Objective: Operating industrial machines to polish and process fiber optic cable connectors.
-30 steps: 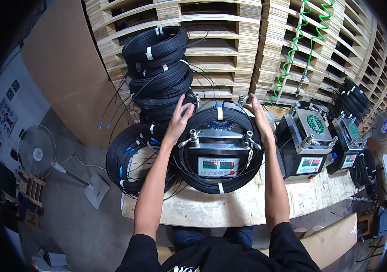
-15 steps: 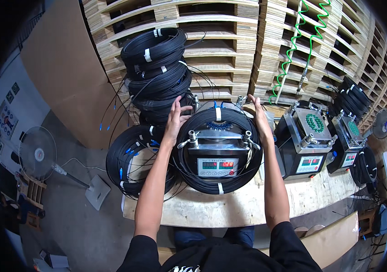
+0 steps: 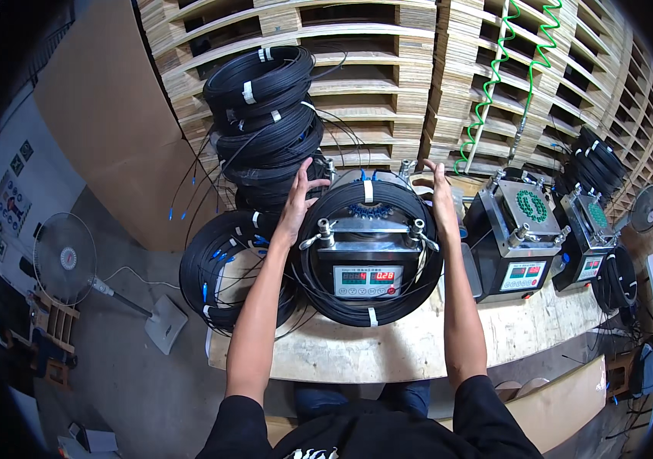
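A coil of black cable [image 3: 372,315], bound with white tape, hangs round the front of a metal machine [image 3: 365,237]. The machine has a lit digital panel [image 3: 368,281] and metal knobs at its corners. Blue connectors [image 3: 370,211] sit in a row on its top, inside the coil. My left hand [image 3: 296,203] is at the coil's upper left, fingers apart. On the other side my right hand [image 3: 442,200] is raised along the coil's upper right edge, fingers stretched out. Neither hand grips anything; whether the palms touch the coil I cannot tell.
A tall stack of black cable coils [image 3: 261,115] stands behind my left hand, with another coil [image 3: 215,264] lower down. Two similar machines [image 3: 522,229] [image 3: 588,245] stand to the right on the wooden table [image 3: 342,356]. Wooden pallets [image 3: 357,84] rise behind. A fan [image 3: 66,256] is on the left.
The red digits on the machine's panel have changed. My hands have barely shifted at the coil's sides. The green coiled hose at the back has swung slightly right.
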Tool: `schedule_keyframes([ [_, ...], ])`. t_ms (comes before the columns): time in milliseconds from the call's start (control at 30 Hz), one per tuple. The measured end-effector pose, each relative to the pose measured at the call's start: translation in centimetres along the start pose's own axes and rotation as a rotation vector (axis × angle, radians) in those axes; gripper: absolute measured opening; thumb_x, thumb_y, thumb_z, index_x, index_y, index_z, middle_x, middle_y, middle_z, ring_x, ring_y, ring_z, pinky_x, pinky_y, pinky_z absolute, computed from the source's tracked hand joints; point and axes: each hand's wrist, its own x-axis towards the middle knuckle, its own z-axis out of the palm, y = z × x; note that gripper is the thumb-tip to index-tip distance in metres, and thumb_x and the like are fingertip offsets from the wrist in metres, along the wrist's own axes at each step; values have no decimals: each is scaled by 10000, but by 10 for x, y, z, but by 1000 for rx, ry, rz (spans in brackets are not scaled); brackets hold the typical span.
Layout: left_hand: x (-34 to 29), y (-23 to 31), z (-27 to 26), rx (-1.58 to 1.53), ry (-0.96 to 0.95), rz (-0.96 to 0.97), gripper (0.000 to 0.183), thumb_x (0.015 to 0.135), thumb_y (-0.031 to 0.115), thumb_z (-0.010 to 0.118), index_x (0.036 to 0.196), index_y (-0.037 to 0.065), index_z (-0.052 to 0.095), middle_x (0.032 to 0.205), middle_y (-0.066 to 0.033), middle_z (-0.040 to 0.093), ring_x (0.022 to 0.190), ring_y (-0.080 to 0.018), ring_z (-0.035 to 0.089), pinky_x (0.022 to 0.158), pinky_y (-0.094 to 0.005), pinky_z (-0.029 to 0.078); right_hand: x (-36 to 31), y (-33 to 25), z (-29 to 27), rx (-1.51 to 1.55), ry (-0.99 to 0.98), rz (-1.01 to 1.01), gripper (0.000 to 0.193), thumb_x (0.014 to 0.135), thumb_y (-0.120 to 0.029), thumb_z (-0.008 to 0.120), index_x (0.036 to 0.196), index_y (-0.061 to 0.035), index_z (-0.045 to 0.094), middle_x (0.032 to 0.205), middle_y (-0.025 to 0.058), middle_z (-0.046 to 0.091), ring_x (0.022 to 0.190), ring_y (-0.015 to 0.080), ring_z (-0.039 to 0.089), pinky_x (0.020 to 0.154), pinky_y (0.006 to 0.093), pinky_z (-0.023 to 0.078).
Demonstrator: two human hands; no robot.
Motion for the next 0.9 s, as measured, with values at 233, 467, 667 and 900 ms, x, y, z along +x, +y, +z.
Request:
schedule_keyframes([
  [233, -2, -7, -4, -95, 144, -84, 853, 972, 733, 289, 1575, 132, 236, 1299, -199, 576, 1126, -296, 611, 1024, -419, 459, -4, -4, 2, 182, -139, 6, 847, 967, -760, 227, 1499, -136, 442, 1240, 193, 627, 1025, 248, 593, 890, 347, 494],
  [467, -6, 5, 5, -133, 6, -2, 858, 977, 723, 303, 1587, 131, 191, 1385, -181, 545, 1188, -335, 590, 1084, -474, 408, -4, 0, -2, 216, -34, -13, 823, 976, -747, 223, 1487, -144, 451, 1195, 166, 629, 879, 208, 629, 830, 323, 507],
  [667, -1, 2, 3, -81, -38, 9, 839, 984, 713, 292, 1568, 111, 258, 1250, -171, 625, 1140, -250, 623, 994, -399, 494, 0, 5, -2, 103, 19, -36, 811, 988, -731, 217, 1470, -130, 472, 1004, 126, 604, 857, 194, 589, 830, 323, 475],
  [900, -3, -4, -5, -126, 43, -76, 853, 979, 723, 273, 1550, 90, 294, 1294, -190, 575, 1111, -278, 642, 969, -365, 528, 1, 5, -1, -41, -74, -116, 792, 998, -715, 212, 1486, -139, 451, 1085, 157, 619, 1044, 225, 557, 923, 359, 440],
])
